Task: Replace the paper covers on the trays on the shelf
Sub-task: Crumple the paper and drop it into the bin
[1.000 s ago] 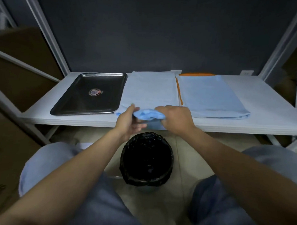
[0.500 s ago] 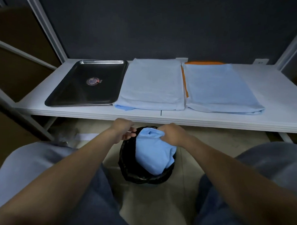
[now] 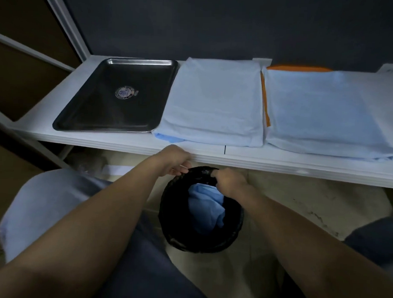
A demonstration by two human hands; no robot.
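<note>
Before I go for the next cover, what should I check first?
1. Crumpled paper inside bin: ok.
2. Right hand clear of the paper: cannot tell; its fingers curl at the bin rim.
3. Left hand empty: cannot tell.
4. Metal tray uncovered: ok.
5. Middle cover and right cover flat on shelf: ok.

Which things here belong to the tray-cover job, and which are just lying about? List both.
Job:
bare steel tray
middle paper cover
right paper cover, laid over an orange tray
crumpled blue paper inside the black bin
white shelf

Lying about:
brown cardboard at left
white sheet on the floor
</note>
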